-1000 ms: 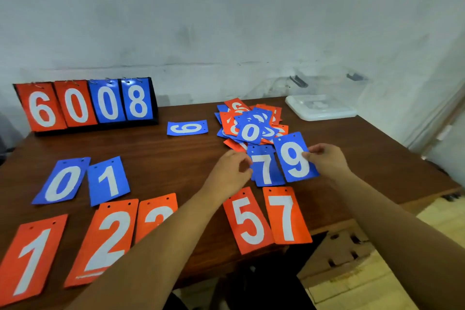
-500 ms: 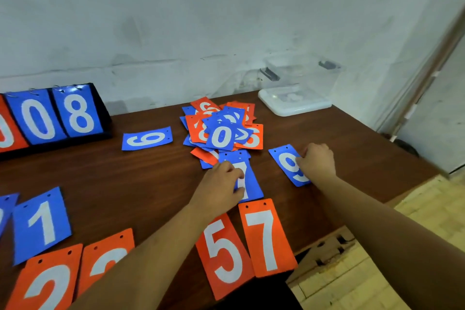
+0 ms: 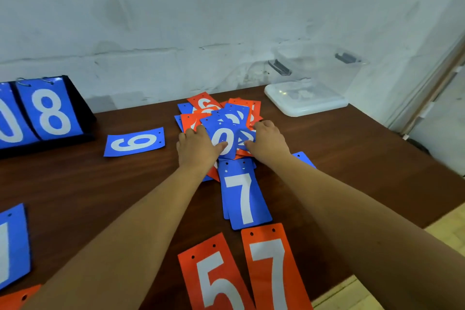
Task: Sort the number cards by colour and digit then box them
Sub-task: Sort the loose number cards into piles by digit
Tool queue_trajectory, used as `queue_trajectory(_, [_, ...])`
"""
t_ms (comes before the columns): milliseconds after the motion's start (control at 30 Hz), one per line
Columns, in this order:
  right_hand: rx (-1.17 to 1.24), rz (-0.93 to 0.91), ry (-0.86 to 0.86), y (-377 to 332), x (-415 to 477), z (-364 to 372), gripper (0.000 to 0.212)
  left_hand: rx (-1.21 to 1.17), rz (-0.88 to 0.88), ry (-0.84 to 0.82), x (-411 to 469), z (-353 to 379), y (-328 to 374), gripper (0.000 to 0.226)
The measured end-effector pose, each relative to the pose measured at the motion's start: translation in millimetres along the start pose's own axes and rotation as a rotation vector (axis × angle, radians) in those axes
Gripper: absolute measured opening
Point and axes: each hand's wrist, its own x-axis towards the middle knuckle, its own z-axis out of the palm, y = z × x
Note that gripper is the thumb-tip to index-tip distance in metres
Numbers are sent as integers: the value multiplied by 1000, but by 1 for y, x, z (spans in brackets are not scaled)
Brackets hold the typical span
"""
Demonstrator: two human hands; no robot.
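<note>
Head view: the mixed card pile [image 3: 221, 114] lies far mid-counter. The left hand [image 3: 197, 150] lays its thumb on the blue 0 card [image 3: 222, 137] and the right hand [image 3: 268, 142] curls its fingers [image 3: 250, 144] onto neighbouring cards; I cannot tell whether either hand grips. Loose cards could slide onto the sorted blue 7 stack [image 3: 242, 196]. Beyond them are the dark wooden counter [image 3: 352, 158], a clear box [image 3: 307, 106] and a scuffed pale wall [image 3: 226, 20].

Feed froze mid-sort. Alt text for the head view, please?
The left hand and right hand rest on the mixed card pile, flanking its blue 0 card. Nearer lie a blue 7, red 5 and red 7; a sideways blue card lies left, a clear box back right.
</note>
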Motion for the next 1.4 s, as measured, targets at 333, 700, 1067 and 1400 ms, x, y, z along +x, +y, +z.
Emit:
queue_trajectory(333, [29,171,35,1,28,12,43,-438,-80,39,24,4,-18,41])
queue_trajectory(700, [325,131,372,-5,6,-29,15,-783,-234,159,10,-37,-44,13])
queue_trajectory(1067, [1502,276,-111,-76,-80,-59,16,-1249,-257,5,-72,-96,-63,17])
queue_trajectory(1400, [1149,264,-210,-135,-165,-40,21,-1411,-66,-33,-163,-126,-96,23])
